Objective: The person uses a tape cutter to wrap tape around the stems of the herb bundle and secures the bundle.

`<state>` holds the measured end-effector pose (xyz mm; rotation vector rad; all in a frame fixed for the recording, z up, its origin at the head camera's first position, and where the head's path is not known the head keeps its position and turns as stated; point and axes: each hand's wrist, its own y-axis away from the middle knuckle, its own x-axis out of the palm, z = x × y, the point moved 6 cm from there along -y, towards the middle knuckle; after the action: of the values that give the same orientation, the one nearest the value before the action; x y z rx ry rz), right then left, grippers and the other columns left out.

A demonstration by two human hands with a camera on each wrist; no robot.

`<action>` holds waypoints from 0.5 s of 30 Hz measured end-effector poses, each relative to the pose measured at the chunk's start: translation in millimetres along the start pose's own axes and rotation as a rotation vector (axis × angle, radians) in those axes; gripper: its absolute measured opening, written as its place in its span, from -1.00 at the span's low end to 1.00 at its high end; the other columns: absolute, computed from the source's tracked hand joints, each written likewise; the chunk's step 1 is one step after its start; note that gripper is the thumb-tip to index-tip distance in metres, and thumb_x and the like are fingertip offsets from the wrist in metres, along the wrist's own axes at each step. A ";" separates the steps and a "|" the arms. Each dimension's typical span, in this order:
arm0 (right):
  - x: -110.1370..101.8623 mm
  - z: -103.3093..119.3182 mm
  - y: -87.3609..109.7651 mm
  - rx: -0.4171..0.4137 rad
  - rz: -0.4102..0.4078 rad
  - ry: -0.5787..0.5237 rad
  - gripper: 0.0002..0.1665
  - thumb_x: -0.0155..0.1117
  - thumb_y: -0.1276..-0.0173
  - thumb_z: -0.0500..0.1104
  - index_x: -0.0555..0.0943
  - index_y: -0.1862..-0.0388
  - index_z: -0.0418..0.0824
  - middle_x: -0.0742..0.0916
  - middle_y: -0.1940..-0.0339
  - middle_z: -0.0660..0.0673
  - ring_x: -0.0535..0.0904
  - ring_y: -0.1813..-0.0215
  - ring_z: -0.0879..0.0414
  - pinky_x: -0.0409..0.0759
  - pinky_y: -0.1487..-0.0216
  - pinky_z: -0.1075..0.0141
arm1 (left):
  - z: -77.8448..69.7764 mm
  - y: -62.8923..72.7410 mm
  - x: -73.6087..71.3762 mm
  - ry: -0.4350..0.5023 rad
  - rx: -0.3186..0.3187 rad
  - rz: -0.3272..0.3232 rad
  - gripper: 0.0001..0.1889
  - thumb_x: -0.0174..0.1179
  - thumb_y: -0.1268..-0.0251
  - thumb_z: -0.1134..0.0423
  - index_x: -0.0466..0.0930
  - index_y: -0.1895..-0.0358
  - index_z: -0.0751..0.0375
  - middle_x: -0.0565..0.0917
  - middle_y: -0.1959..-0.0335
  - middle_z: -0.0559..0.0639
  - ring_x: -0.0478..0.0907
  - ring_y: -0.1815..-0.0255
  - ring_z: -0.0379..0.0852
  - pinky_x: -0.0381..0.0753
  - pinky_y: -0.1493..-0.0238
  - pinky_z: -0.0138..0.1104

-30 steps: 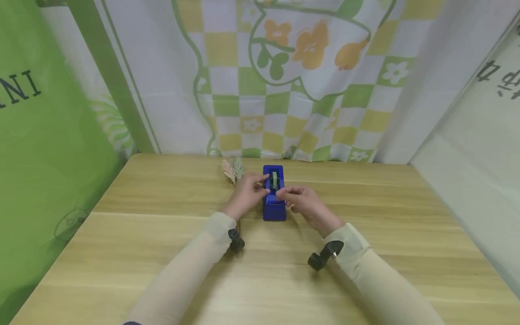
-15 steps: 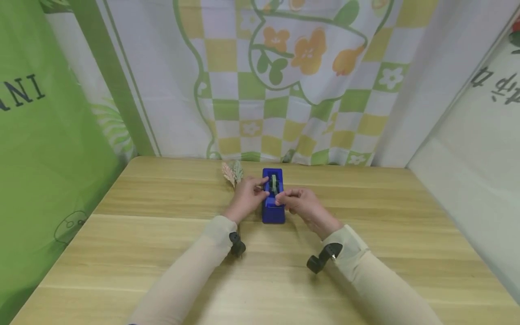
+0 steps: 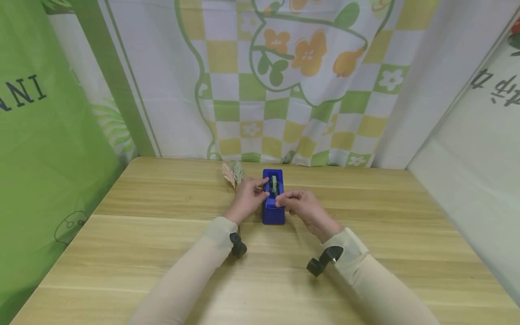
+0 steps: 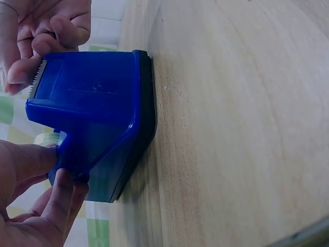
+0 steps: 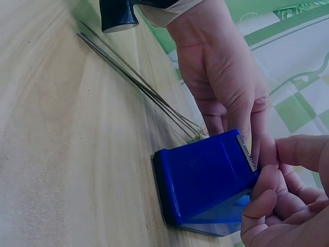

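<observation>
A blue tape dispenser [image 3: 274, 218] stands on the wooden table, its serrated metal cutter [image 4: 38, 79] facing the near end. Inside it sits a pale green roll of tape [image 3: 274, 181], and a short strip runs from it toward the right fingertips. My left hand [image 3: 246, 198] grips the dispenser's left side beside the roll, thumb and index finger at the edge. Just above the cutter, my right hand [image 3: 305, 208] pinches the tape's end between thumb and index finger, the other fingers curled. The pinched end is mostly hidden by the fingers.
Pink and pale green artificial flowers [image 3: 233, 174] lie left of the dispenser, partly behind the left hand. Their thin stems [image 5: 139, 85] stretch toward the near side. A patterned curtain [image 3: 252, 108] hangs along the table's far edge.
The right fingertips have shifted slightly toward the dispenser's near end, and the strip between roll and fingers shows more. The left hand stays on the dispenser. The head view has tilted a little.
</observation>
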<state>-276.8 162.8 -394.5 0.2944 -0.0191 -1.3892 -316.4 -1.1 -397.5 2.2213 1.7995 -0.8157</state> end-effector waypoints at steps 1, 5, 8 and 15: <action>-0.2 0.1 1.1 -0.001 0.000 0.003 -0.81 0.25 -0.55 -0.23 0.72 0.11 -0.34 0.77 0.48 0.18 0.52 0.36 0.25 0.44 0.27 0.40 | -0.1 0.1 0.1 0.004 -0.002 0.002 -0.52 0.32 -0.41 0.41 0.57 -0.38 0.27 0.60 -0.13 0.39 0.72 -0.10 0.24 0.77 -0.10 -0.13; -0.7 -0.2 6.2 -0.005 0.000 0.023 -0.83 0.25 -0.54 -0.21 0.73 0.14 -0.29 0.77 0.45 0.17 0.57 0.30 0.21 0.49 0.20 0.38 | 0.8 -0.6 0.3 0.020 -0.009 0.011 -0.51 0.31 -0.43 0.41 0.56 -0.39 0.26 0.59 -0.15 0.38 0.71 -0.12 0.25 0.77 -0.12 -0.11; 1.0 -0.8 10.8 -0.008 0.003 0.029 -0.82 0.25 -0.55 -0.21 0.73 0.12 -0.30 0.78 0.44 0.16 0.59 0.28 0.19 0.52 0.18 0.36 | 1.8 -0.9 0.0 0.024 -0.013 0.013 -0.52 0.30 -0.43 0.40 0.56 -0.40 0.26 0.59 -0.15 0.38 0.71 -0.12 0.25 0.77 -0.12 -0.11; 5.8 -4.6 18.4 -0.032 0.014 -0.016 -0.86 0.24 -0.53 -0.28 0.72 0.18 -0.29 0.77 0.46 0.16 0.65 0.31 0.24 0.58 0.18 0.37 | 1.8 0.3 0.8 0.018 -0.009 0.007 -0.52 0.30 -0.43 0.40 0.57 -0.39 0.26 0.60 -0.13 0.37 0.71 -0.11 0.24 0.78 -0.08 -0.14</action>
<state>-257.1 160.9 -395.9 0.2565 -0.0124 -1.3773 -316.6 -1.3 -399.4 2.2354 1.7990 -0.7867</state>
